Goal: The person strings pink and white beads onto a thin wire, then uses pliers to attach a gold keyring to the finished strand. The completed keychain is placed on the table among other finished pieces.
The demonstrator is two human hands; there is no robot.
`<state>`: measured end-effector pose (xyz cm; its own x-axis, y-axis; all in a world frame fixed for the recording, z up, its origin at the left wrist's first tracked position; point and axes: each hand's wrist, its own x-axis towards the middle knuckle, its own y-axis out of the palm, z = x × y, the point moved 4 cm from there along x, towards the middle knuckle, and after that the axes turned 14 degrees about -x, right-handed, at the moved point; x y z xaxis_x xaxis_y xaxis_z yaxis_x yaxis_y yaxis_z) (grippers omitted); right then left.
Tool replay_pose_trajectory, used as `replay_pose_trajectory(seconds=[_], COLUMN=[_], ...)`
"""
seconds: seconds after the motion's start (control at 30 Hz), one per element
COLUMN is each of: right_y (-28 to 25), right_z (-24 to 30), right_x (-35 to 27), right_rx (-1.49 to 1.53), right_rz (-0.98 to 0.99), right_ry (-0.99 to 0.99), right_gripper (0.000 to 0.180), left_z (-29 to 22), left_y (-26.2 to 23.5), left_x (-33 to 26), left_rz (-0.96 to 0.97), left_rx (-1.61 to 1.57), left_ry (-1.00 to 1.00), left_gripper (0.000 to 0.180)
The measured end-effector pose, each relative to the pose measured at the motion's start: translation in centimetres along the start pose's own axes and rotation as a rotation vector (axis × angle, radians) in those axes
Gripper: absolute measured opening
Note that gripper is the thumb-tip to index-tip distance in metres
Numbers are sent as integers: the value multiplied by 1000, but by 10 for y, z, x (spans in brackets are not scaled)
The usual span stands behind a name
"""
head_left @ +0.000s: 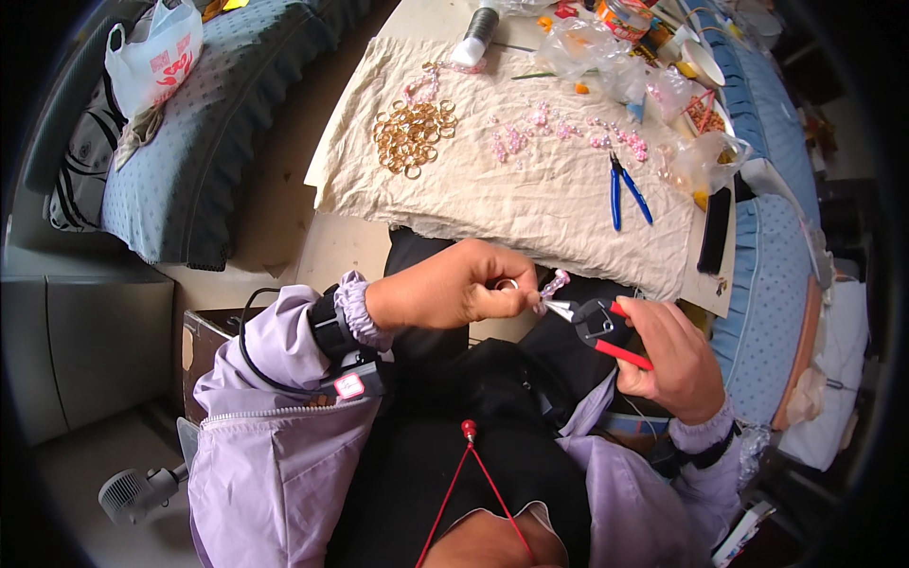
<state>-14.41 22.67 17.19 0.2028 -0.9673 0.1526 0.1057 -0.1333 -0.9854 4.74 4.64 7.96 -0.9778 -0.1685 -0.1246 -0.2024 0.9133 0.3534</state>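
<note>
My left hand (464, 284) is closed in a pinch on a short pink bead strand (557, 282), with a gold ring (508, 283) by the fingertips. My right hand (674, 358) grips red-handled needle-nose pliers (597, 324). The handles are spread a little, and the silver tips reach the strand beside my left fingers. Whether the jaws pinch a part of it is too small to tell. Both hands are above my lap, just off the table's near edge. On the cream cloth (511, 204) lie a heap of gold rings (414, 133), scattered pink beads (540, 117) and blue-handled pliers (625, 189).
Clear plastic bags (701, 161) and an orange-lidded jar (625, 16) crowd the table's right side, near a black strip (716, 232). At the back stands a dark spool (481, 28). A blue sofa (199, 161) holding a white bag (156, 57) is on the left.
</note>
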Motion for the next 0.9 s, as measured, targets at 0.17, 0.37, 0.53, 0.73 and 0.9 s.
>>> replay_pose_trajectory(seconds=[0.17, 0.37, 0.53, 0.73, 0.9], right_y=[15, 41, 60, 72, 85], right_z=[-13, -24, -25, -18, -4], right_x=[1, -4, 12, 62, 73], right_rx=[117, 685, 1184, 912, 1013], right_rz=[51, 123, 87, -113, -107], right_ry=[133, 342, 447, 313, 305], right_gripper=[68, 60, 53, 44, 40], left_z=[-3, -9, -19, -26, -12], left_y=[-9, -29, -22, -10, -9], left_x=[11, 10, 12, 13, 16], left_rz=[-16, -143, -106, -39, -51], left_rx=[-153, 72, 478, 487, 234], left_ry=[86, 101, 265, 328, 169], left_gripper=[22, 16, 11, 13, 21])
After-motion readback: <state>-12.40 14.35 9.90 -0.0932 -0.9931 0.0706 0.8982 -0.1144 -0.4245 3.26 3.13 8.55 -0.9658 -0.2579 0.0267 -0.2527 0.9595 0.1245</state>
